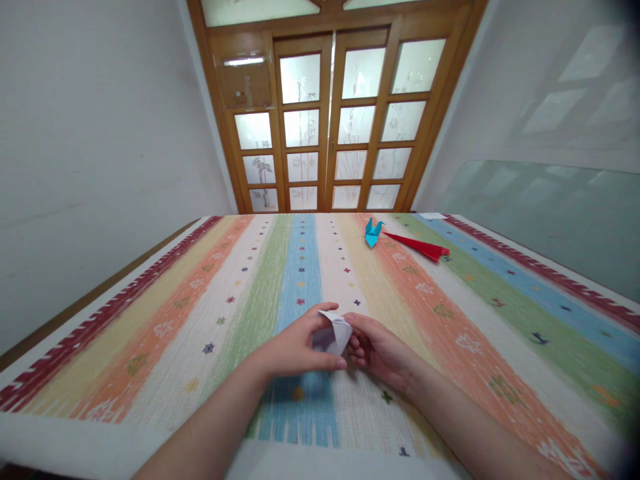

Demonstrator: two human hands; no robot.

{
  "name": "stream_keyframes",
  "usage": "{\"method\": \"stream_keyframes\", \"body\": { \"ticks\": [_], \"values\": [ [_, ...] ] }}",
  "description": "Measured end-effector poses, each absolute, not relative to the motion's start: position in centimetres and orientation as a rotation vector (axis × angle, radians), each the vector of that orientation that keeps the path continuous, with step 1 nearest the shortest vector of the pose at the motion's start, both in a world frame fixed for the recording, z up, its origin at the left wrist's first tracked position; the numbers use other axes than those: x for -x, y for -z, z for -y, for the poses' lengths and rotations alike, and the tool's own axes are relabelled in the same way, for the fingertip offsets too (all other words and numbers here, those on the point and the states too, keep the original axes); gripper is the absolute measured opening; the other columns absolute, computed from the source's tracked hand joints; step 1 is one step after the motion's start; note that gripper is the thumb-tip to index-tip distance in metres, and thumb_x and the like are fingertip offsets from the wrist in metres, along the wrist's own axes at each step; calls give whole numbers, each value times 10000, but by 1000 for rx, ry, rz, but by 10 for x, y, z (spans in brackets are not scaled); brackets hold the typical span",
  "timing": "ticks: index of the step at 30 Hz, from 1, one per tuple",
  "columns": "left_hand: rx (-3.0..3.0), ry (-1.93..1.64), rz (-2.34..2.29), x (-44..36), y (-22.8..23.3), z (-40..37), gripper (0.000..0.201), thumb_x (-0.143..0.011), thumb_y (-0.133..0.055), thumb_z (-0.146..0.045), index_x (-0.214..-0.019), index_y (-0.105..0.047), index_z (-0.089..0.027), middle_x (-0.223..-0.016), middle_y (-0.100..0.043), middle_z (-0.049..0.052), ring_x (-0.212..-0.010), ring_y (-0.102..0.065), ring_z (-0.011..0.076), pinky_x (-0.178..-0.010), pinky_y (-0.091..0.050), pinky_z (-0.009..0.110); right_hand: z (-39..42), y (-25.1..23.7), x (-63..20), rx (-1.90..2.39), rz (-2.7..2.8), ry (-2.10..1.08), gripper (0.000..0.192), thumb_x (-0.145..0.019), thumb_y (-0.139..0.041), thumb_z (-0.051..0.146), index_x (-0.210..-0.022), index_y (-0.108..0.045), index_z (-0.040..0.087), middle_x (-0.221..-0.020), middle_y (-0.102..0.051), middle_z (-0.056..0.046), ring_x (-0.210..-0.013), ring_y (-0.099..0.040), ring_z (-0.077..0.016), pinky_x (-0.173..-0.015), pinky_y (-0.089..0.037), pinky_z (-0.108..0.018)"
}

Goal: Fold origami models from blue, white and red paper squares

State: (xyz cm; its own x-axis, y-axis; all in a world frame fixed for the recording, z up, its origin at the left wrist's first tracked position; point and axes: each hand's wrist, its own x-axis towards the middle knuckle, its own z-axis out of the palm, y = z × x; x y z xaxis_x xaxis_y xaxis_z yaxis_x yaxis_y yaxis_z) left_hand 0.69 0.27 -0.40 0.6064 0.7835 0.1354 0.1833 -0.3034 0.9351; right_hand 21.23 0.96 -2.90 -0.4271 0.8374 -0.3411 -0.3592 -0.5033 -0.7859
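Note:
A small piece of folded white paper (334, 333) is held just above the striped cloth, between my two hands. My left hand (300, 340) is curled round its left side, thumb low in front and fingers behind. On the right edge of the paper, my right hand (375, 343) pinches with thumb and forefinger, its other fingers curled under. The paper shows a pointed flap at the top and a hollow facing left. Part of it is hidden behind my fingers.
A striped tablecloth (270, 293) covers the table. Farther off to the right lie a blue origami crane (373, 233) and a long red folded paper (420, 247). White paper (433, 216) lies at the far edge. Wooden glazed doors (327, 120) stand beyond.

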Motion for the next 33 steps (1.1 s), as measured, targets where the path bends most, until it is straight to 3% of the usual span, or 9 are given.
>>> {"method": "stream_keyframes", "body": {
  "ticks": [2,7,10,15,19,24,30,33],
  "values": [
    [-1835,-739,-776,-6,3,-4,470,-777,-813,-383,-1186,-689,-186,-1534,-416,146,-1445,-350,335,-1164,-325,503,-9,27,-213,956,823,-1974,336,-763,-789,438,-730,-563,192,-523,-478,70,-447,-380,-70,-442,-287,-202],
    [-1782,-806,-729,-10,1,-3,435,-849,-734,-399,-1215,-655,-178,-1414,-525,148,-1278,-538,281,-1133,-371,479,-10,30,-211,931,879,-1989,316,-813,-741,485,-827,-637,186,-549,-532,49,-455,-441,-80,-446,-334,-203],
    [-1798,-827,-721,-14,1,0,394,-860,-724,-381,-1192,-661,-178,-1365,-557,146,-1245,-557,277,-1116,-392,464,-11,41,-208,935,935,-2002,392,-874,-643,565,-849,-665,174,-547,-555,26,-444,-458,-89,-429,-341,-209],
    [-1822,-818,-752,-19,4,3,527,-819,-771,-366,-1286,-599,-191,-1303,-608,149,-1199,-581,292,-1068,-428,472,-13,54,-204,916,989,-1929,440,-899,-597,602,-983,-698,182,-596,-609,10,-440,-480,-107,-412,-358,-221],
    [-1841,-794,-769,-16,5,0,496,-872,-699,-399,-1306,-581,-188,-1313,-608,134,-1219,-562,292,-1082,-407,473,-12,46,-205,910,1041,-1884,381,-888,-647,544,-1013,-709,190,-615,-621,12,-422,-467,-93,-385,-348,-205],
    [-1865,-878,-847,-13,9,-6,378,-927,-613,-447,-1200,-669,-192,-1371,-558,123,-1289,-497,293,-1119,-351,465,-12,40,-207,923,1021,-1869,404,-865,-682,546,-953,-696,153,-581,-594,21,-403,-459,-69,-374,-340,-180],
    [-1555,-1092,-996,-12,10,-15,342,-903,-602,-519,-995,-603,-190,-1346,-566,129,-963,-634,210,-792,-521,337,-20,41,-212,1007,1020,-1734,411,-793,-747,558,-837,-639,164,-577,-580,30,-392,-434,-60,-373,-333,-179],
    [-1393,-1160,-1086,-10,12,-20,421,-858,-648,-538,-1104,-538,-214,-1218,-607,115,-926,-650,198,-673,-508,275,-19,37,-215,1100,1214,-1610,400,-820,-711,565,-778,-617,178,-520,-546,39,-371,-412,-66,-351,-289,-185]
  ]
}}
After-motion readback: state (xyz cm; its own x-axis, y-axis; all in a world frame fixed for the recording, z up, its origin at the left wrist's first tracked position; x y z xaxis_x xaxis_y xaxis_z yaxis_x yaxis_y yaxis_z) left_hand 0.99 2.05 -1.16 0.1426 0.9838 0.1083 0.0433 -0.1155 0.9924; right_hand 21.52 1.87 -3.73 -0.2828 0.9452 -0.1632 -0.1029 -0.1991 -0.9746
